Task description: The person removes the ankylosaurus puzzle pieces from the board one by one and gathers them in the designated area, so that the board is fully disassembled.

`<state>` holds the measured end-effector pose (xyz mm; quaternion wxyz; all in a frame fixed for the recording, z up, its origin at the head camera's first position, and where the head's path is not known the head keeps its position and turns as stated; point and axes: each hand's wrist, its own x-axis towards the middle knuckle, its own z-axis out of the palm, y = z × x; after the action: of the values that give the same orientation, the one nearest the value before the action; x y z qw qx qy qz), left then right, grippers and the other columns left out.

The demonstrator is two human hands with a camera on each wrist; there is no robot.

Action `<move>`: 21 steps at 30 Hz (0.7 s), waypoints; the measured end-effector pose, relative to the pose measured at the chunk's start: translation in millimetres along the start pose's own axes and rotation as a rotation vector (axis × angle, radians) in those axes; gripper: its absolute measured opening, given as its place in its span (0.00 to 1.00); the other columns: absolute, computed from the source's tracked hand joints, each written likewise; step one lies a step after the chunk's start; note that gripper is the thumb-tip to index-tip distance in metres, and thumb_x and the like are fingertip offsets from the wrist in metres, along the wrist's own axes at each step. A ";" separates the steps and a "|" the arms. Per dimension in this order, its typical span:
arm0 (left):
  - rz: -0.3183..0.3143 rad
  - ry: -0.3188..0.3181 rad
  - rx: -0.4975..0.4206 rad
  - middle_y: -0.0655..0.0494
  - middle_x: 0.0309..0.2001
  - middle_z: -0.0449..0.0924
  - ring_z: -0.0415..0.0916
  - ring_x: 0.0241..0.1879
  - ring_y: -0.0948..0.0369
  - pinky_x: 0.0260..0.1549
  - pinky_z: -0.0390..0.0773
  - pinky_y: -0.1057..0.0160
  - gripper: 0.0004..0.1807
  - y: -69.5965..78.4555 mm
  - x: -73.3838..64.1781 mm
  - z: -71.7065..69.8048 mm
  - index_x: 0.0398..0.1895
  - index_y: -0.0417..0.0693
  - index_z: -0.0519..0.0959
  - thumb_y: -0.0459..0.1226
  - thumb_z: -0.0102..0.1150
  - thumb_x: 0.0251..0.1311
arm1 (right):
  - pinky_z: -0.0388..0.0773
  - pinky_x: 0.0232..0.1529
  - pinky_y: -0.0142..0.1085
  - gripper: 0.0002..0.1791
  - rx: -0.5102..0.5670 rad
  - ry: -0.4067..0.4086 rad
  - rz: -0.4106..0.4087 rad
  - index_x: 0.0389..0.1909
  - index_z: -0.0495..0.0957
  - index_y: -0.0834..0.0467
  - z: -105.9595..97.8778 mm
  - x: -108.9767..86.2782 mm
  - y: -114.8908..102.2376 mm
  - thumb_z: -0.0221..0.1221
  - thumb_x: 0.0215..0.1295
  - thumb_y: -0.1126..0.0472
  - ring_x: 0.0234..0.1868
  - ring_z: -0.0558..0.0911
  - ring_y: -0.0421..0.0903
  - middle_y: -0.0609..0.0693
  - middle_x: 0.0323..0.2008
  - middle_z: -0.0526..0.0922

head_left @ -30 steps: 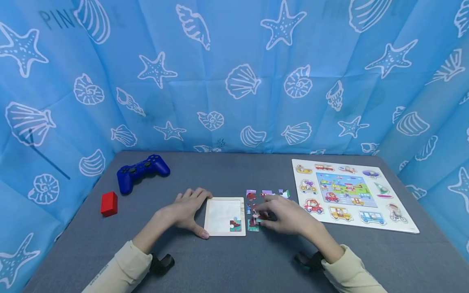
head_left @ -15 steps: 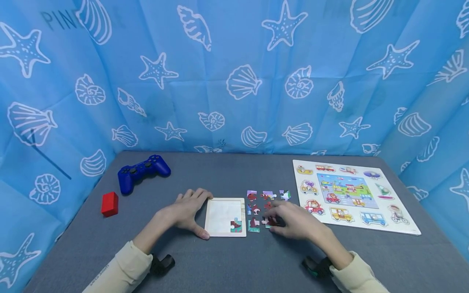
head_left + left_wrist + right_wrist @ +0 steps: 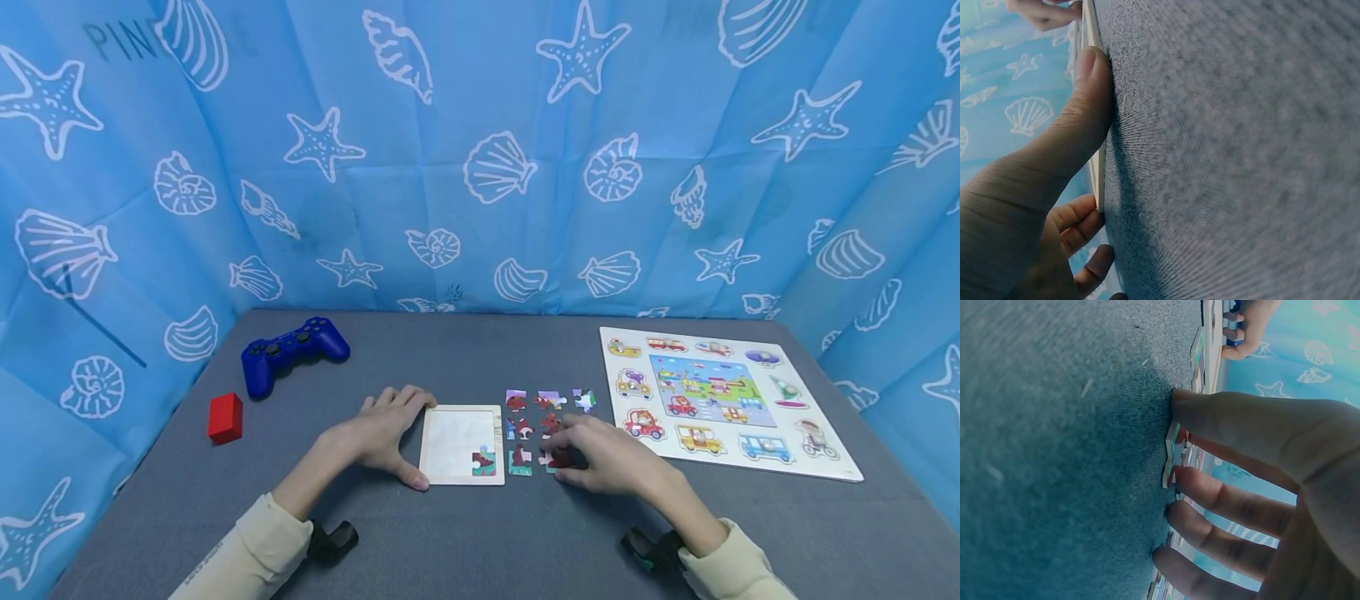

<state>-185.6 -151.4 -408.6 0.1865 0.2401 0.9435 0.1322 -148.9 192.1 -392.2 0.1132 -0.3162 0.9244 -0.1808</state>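
My left hand (image 3: 390, 432) spans the left side of a shallow square wooden puzzle tray (image 3: 450, 446), gripping it between thumb and fingers at its near and far left corners. One jigsaw piece (image 3: 483, 461) lies in the tray's near right corner. To the right of the tray, my right hand (image 3: 603, 452) is low over the table, its thumb and fingers around a red and green jigsaw piece (image 3: 1171, 453). In the right wrist view the thumb is at that piece's edge and a fingertip overlaps it. The hand partly hides this piece in the head view.
Loose jigsaw pieces (image 3: 519, 429) lie in rows between tray and right hand. A white vehicle puzzle board (image 3: 723, 454) lies at the right. On the left are a blue game controller (image 3: 292, 350) and a red block (image 3: 224, 418). A blue shell-patterned curtain (image 3: 480, 233) stands behind the table.
My right hand has moved right with the jigsaw piece, away from the nearest column, uncovering several loose pieces. It has hardly moved in the last half second. My left hand stays on the tray.
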 end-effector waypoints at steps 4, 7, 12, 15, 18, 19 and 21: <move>-0.003 -0.005 0.002 0.51 0.72 0.63 0.63 0.65 0.47 0.60 0.64 0.39 0.62 0.3 -0.7 0.0 0.74 0.54 0.62 0.67 0.79 0.35 | 0.75 0.38 0.33 0.18 0.009 0.000 -0.014 0.52 0.86 0.55 0.2 -0.6 0.2 0.71 0.61 0.57 0.37 0.75 0.35 0.45 0.41 0.82; -0.003 -0.009 0.002 0.52 0.72 0.63 0.63 0.65 0.47 0.60 0.63 0.39 0.62 0.7 -1.2 -0.2 0.74 0.55 0.62 0.67 0.79 0.35 | 0.74 0.37 0.32 0.18 0.013 0.000 -0.023 0.52 0.87 0.55 0.2 -0.6 0.5 0.71 0.61 0.58 0.37 0.75 0.35 0.45 0.41 0.82; -0.005 -0.010 -0.003 0.51 0.72 0.63 0.62 0.65 0.47 0.60 0.63 0.39 0.62 1.3 -1.4 -0.6 0.74 0.55 0.62 0.67 0.79 0.35 | 0.72 0.36 0.31 0.18 0.019 -0.004 -0.026 0.52 0.87 0.55 0.3 -0.6 0.4 0.71 0.61 0.57 0.36 0.74 0.35 0.44 0.40 0.82; -0.007 -0.007 -0.005 0.51 0.72 0.63 0.63 0.65 0.47 0.60 0.63 0.39 0.62 1.2 -1.0 -0.3 0.74 0.54 0.62 0.67 0.80 0.35 | 0.72 0.36 0.31 0.18 0.020 -0.001 -0.024 0.52 0.87 0.55 0.2 -0.8 0.2 0.71 0.61 0.57 0.35 0.73 0.35 0.44 0.40 0.82; -0.008 -0.003 -0.004 0.51 0.72 0.63 0.63 0.66 0.46 0.60 0.64 0.39 0.62 1.0 -0.7 0.2 0.74 0.54 0.62 0.66 0.80 0.35 | 0.72 0.35 0.31 0.19 0.017 0.003 -0.018 0.53 0.86 0.54 -0.3 -0.7 -0.2 0.72 0.60 0.57 0.35 0.74 0.36 0.44 0.40 0.82; -0.008 -0.002 -0.003 0.51 0.72 0.63 0.63 0.66 0.46 0.60 0.64 0.39 0.62 0.9 -0.6 0.5 0.73 0.54 0.62 0.66 0.80 0.35 | 0.73 0.36 0.32 0.19 0.010 0.007 -0.013 0.53 0.86 0.54 -0.5 -0.6 -0.6 0.72 0.60 0.57 0.36 0.75 0.36 0.45 0.41 0.82; -0.008 0.000 -0.003 0.51 0.72 0.63 0.63 0.66 0.47 0.60 0.64 0.39 0.62 1.0 -0.7 0.4 0.73 0.54 0.62 0.66 0.80 0.34 | 0.76 0.39 0.35 0.19 -0.006 0.017 -0.007 0.53 0.86 0.53 -1.4 -0.2 -2.1 0.72 0.60 0.57 0.39 0.78 0.38 0.45 0.43 0.83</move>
<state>-184.5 -150.9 -408.4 0.1874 0.2359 0.9442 0.1329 -148.0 191.1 -390.1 0.1037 -0.3182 0.9248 -0.1809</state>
